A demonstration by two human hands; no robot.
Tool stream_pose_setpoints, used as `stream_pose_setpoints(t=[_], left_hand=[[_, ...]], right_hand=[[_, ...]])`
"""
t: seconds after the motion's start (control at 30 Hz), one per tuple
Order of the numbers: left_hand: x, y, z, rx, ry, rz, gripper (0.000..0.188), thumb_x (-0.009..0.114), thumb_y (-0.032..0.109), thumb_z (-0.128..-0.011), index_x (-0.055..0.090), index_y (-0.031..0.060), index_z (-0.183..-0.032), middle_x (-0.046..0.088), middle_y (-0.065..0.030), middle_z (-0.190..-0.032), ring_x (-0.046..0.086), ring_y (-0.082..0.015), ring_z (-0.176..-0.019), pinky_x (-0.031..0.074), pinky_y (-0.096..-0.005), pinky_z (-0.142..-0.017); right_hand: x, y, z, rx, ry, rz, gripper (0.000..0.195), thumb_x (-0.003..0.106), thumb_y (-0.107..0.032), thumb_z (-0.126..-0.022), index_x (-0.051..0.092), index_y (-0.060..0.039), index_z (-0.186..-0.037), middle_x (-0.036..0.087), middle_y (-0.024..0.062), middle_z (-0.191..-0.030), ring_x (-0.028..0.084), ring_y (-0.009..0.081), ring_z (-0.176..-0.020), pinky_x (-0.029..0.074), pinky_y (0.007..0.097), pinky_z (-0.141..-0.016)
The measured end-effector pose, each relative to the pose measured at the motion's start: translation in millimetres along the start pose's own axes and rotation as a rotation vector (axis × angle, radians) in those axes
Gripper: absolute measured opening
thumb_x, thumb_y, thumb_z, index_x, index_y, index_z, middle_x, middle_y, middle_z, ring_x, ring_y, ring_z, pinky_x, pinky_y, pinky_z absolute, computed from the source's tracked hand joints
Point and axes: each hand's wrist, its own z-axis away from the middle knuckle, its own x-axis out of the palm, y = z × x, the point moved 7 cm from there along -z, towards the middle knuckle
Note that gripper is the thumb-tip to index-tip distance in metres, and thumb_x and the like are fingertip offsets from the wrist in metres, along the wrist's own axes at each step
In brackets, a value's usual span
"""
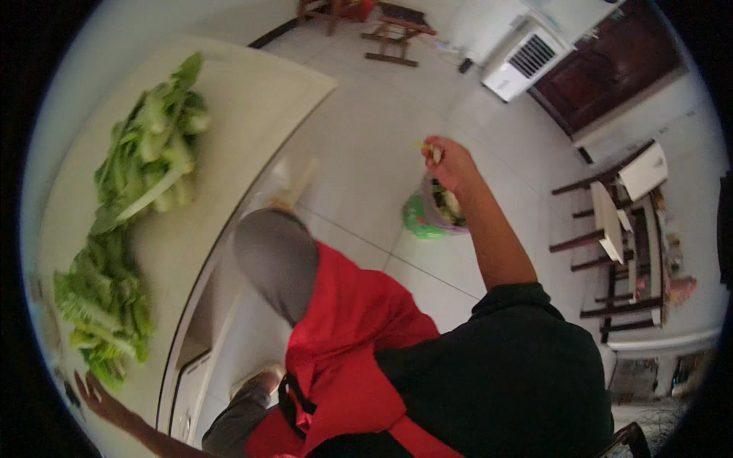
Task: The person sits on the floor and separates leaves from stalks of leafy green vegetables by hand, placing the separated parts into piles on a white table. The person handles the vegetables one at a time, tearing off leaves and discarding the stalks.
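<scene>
My right hand (452,163) is closed over a small yellow-green scrap (421,145), seemingly a piece of vegetable. It is held out above the floor, over the far edge of a bin (429,203) lined with a bag and holding leafy scraps (446,206). At the lower left, my left hand (102,401) lies by the table with its fingers apart, just short of a bunch of leafy greens (106,303). Farther along the pale tabletop (257,97) is a pile of greens with thick, pale stalks (160,149). Neither pile is held.
A wooden stool (401,31) stands at the top. A white air cooler (527,57) is beside a dark brown door (610,66). Pale-seated chairs (607,223) stand at the right. The table's edge (240,209) runs along my left, by my grey-trousered knee (275,252).
</scene>
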Motion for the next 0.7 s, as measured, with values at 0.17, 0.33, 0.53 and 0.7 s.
stream_pose_setpoints(t=[0.17, 0.33, 0.53, 0.7], left_hand=[[29.7, 83.8, 27.1, -0.053, -0.037, 0.284, 0.039, 0.043, 0.024, -0.089, 0.041, 0.0103, -0.126, 0.043, -0.0125, -0.126, 0.043, -0.0234, -0.114, 0.035, -0.0356, -0.096], [59.1, 34.3, 34.5, 0.055, -0.110, 0.275, 0.044, 0.054, 0.005, -0.081, 0.042, 0.0050, -0.123, 0.043, -0.0090, -0.122, 0.043, -0.0210, -0.111, 0.040, -0.0308, -0.088], [70.1, 127.5, 66.0, 0.074, -0.099, 0.244, 0.043, 0.058, 0.002, -0.075, 0.047, 0.0082, -0.116, 0.042, -0.0111, -0.119, 0.043, -0.0230, -0.108, 0.038, -0.0375, -0.086], [61.1, 126.8, 96.4, 0.036, -0.127, 0.343, 0.040, 0.056, 0.000, -0.074, 0.049, 0.0075, -0.112, 0.041, -0.0105, -0.118, 0.042, -0.0230, -0.107, 0.038, -0.0334, -0.084]], right_hand=[[-185.6, 71.5, -62.7, 0.043, 0.305, -0.127, 0.025, 0.053, -0.021, -0.081, 0.051, -0.0038, -0.099, 0.053, 0.0116, -0.097, 0.054, 0.0203, -0.084, 0.045, 0.0301, -0.061], [-141.0, 32.6, -28.9, -0.238, 0.266, 0.787, 0.055, 0.053, -0.041, -0.079, 0.043, -0.0077, -0.122, 0.044, 0.0129, -0.121, 0.040, 0.0262, -0.113, 0.033, 0.0382, -0.093], [103.5, -16.6, 16.1, -0.871, -0.030, 0.808, 0.035, 0.054, -0.013, -0.081, 0.048, -0.0034, -0.113, 0.046, 0.0157, -0.122, 0.040, 0.0267, -0.116, 0.030, 0.0342, -0.097], [298.2, -1.5, 98.2, -1.064, -0.552, 0.701, 0.028, 0.057, -0.010, -0.078, 0.053, -0.0073, -0.106, 0.044, 0.0133, -0.123, 0.041, 0.0239, -0.116, 0.033, 0.0341, -0.095]])
